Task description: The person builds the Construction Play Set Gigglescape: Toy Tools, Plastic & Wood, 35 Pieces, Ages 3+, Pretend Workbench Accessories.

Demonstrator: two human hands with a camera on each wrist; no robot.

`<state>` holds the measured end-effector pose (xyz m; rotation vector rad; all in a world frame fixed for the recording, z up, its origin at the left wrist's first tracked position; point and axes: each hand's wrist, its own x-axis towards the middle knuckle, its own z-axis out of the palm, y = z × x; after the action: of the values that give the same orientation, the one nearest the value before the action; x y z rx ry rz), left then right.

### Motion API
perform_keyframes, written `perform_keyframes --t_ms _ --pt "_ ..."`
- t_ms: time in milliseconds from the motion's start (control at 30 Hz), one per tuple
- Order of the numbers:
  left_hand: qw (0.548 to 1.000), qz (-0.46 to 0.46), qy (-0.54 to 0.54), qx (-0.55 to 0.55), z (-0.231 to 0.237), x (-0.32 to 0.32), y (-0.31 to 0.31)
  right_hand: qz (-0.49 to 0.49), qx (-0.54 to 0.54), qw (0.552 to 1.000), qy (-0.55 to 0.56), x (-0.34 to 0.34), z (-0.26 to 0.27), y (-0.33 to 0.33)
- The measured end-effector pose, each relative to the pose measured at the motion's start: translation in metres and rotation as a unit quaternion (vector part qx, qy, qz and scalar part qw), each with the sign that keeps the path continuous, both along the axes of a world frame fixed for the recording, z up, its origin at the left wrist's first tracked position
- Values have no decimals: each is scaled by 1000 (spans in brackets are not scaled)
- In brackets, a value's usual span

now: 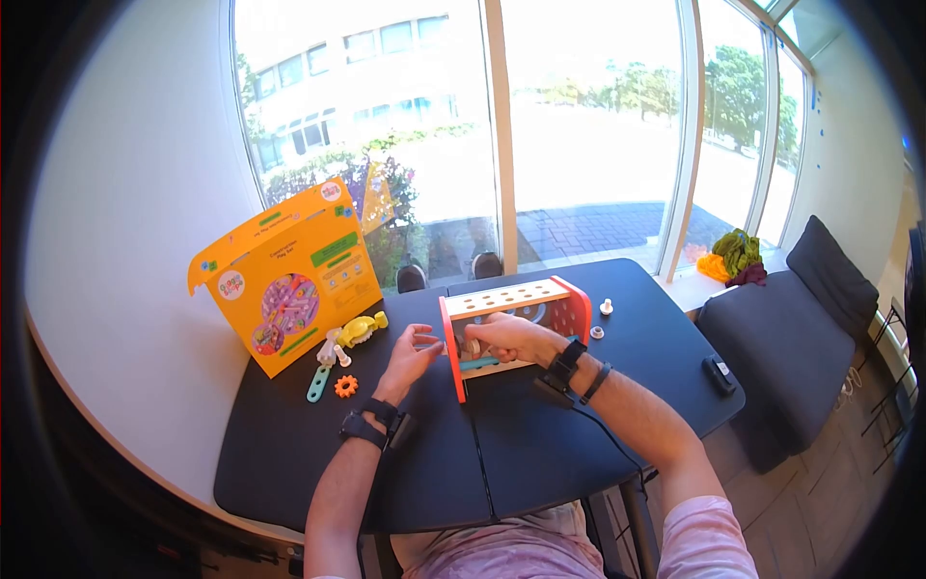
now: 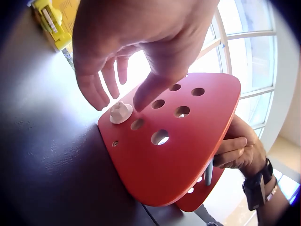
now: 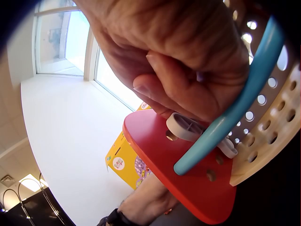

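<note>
One white fastener (image 2: 121,113) sits on red panel (image 2: 155,172); left hand (image 1: 411,357) hovers beside panel, fingers loosely spread. Right hand (image 1: 511,338) behind panel, fingers curled; grip unclear.

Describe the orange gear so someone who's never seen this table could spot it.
Find the big yellow box at the table's left. On the black tabletop before it, beside the teal strip with holes, lies the gear, the only orange loose piece.
</note>
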<state>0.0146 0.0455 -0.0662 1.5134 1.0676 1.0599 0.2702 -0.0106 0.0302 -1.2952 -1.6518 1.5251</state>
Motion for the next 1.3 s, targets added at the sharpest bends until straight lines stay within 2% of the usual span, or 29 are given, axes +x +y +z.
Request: perform_keyframes --t_ms 100,200,300,400,500,600,800,1300 --pt "997 -20 46 -56 -11 -6 14 5 -2 1000 5 1 -3 4" --pt "996 -4 -58 74 -9 5 4 11 -3 1000 14 3 -7 7" --pt "997 48 49 23 -1 4 4 10 1 1000 8 0 5 -5" --pt "999 8 45 20 -13 2 8 8 -4 1000 10 1 0 0" --pt "993 17 -21 118 -18 4 10 20 4 1000 10 1 1 -2" --pt "985 34 167 31 -13 0 14 6 4 1000 -6 -1 7 -7" --pt "1000 -22 0 -7 -36 -4 24 19 2 1000 14 3 -3 1" --pt "999 -2 11 -36 -18 1 12 8 -20 999 34 2 -4 4"
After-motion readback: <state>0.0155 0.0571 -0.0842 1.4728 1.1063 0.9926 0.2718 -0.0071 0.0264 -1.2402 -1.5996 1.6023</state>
